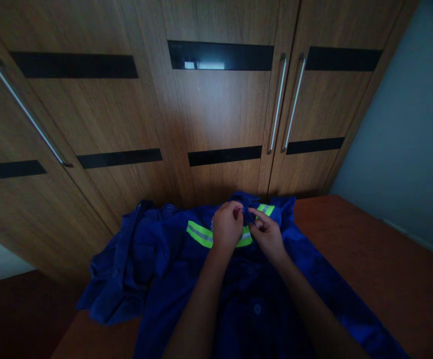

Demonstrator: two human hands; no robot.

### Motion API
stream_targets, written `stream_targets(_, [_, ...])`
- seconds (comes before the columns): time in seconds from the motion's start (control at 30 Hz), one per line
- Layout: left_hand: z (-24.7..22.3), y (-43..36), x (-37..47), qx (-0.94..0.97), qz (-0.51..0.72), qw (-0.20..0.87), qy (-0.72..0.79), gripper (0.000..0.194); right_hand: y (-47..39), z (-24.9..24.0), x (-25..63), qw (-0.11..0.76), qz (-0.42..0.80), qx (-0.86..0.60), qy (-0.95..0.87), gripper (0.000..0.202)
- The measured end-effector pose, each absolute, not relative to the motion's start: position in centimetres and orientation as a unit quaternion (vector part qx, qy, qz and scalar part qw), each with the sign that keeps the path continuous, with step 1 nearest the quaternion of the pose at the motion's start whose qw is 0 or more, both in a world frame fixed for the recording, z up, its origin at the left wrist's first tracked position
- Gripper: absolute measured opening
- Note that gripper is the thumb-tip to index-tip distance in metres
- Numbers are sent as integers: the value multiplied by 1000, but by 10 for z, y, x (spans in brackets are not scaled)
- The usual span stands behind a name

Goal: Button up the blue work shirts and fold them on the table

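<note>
A blue work jacket (186, 279) with yellow-green and silver reflective strips lies spread out, its collar end towards the wardrobe. Near the collar, my left hand (228, 224) is closed with thumb and fingers pinching the jacket's front edge. My right hand (268, 237) faces it from the right, fingers bent and closed on the same edge. Exactly what sits between the fingertips is too small and dim to see. Lower on the jacket front a round button (257, 309) shows. To the left, a bunched blue garment (121, 274) with buttons lies against the jacket.
A wooden wardrobe (220, 109) with dark strips and long metal handles stands right behind the clothes. The reddish-brown wooden surface (336, 229) beneath them extends right to a pale wall (407, 149). Dark floor shows at the lower left.
</note>
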State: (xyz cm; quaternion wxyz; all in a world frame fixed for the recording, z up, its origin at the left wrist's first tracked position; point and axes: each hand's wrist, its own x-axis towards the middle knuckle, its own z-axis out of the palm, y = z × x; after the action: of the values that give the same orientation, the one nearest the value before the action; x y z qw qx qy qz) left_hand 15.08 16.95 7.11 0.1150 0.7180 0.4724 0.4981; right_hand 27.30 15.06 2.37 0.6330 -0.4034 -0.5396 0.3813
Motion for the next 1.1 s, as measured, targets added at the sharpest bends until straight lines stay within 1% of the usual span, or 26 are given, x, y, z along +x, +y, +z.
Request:
stream_targets(0.17, [69,172,147,714,506,115,471,16,149,27,275,618,400,-404,-543,46])
stream_targets(0.33, [68,174,140,703,472,40,530,16,148,29,277,603,403,-415,-549,51])
stream_targets(0.4, [68,175,139,701,467,29,539,17,149,26,277,584,375,-418,-586,51])
stream_targets(0.5, [69,176,140,684,492,68,534,15,153,16,276,536,259,-470,-651,46])
stream_targets(0.6, [69,177,143,656,526,156,518,13,157,6,275,488,139,-547,-665,42])
stream_targets(0.7, [67,180,143,645,531,219,504,11,159,0,272,482,99,-581,-649,37])
stream_targets(0.77, [64,182,142,632,535,233,510,11,159,-1,271,509,116,-574,-631,32])
stream_targets(0.83, [60,184,140,613,545,241,518,11,160,-1,271,552,172,-550,-603,31])
stream_targets(1.0, [52,192,134,560,587,276,515,12,162,3,274,644,350,-487,-475,40])
stream_targets(1.1, [49,196,132,535,607,294,508,11,160,8,276,691,374,-469,-403,46])
